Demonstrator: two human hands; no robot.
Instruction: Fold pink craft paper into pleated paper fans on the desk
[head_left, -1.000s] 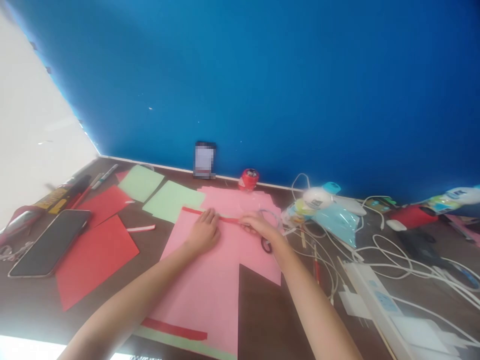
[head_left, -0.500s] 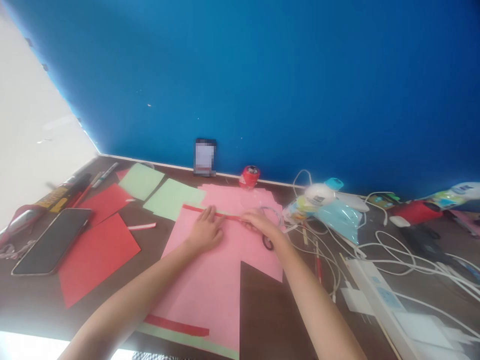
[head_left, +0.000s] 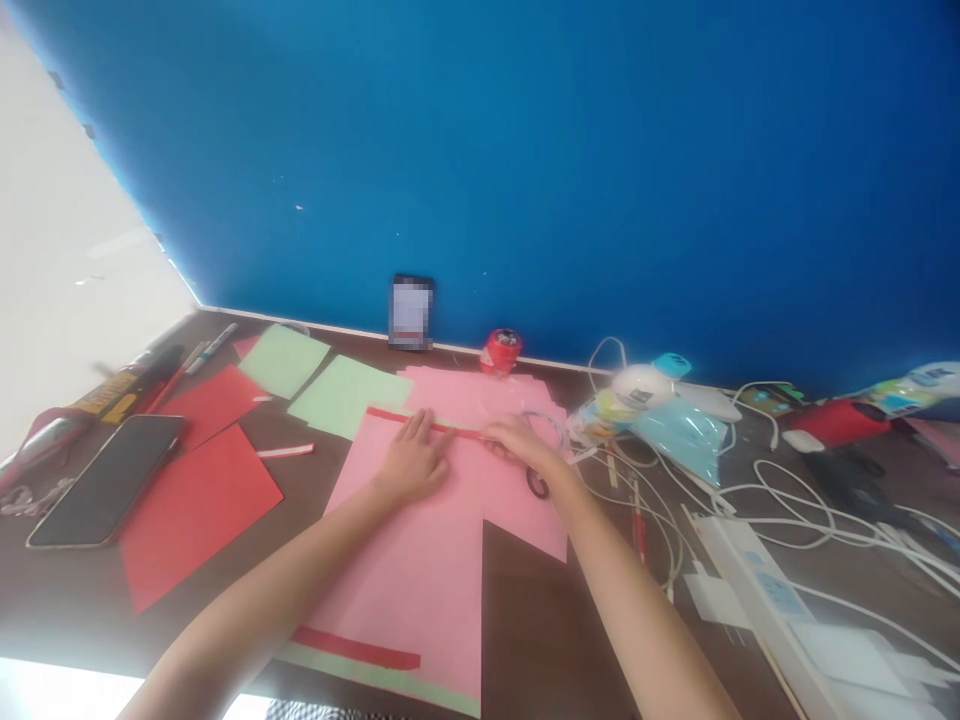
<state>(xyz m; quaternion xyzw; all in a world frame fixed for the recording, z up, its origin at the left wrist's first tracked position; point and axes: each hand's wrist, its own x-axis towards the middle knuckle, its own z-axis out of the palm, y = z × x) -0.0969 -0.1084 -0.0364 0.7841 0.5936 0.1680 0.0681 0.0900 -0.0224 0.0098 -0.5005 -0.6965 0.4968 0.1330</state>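
Observation:
A large pink paper sheet [head_left: 420, 570] lies on the dark table in front of me. My left hand [head_left: 410, 462] rests on it with fingers flat, pressing near a thin red paper strip [head_left: 431, 427] along the sheet's far edge. My right hand [head_left: 521, 445] is closed around black-handled scissors [head_left: 536, 485] at the strip's right end; the blades are hidden by my fingers. Another red strip [head_left: 356, 649] lies at the near end of the sheet, over a green sheet edge.
Red sheets [head_left: 191, 500] and a dark phone [head_left: 105, 480] lie at left, green sheets [head_left: 341, 395] beyond. A red tape roll [head_left: 501, 352] stands by the blue wall. White cables, a power strip [head_left: 765, 590] and packets crowd the right.
My hands stay on the pink sheet almost unmoved; the right hand has crept slightly left along the red strip. The view shifted a little.

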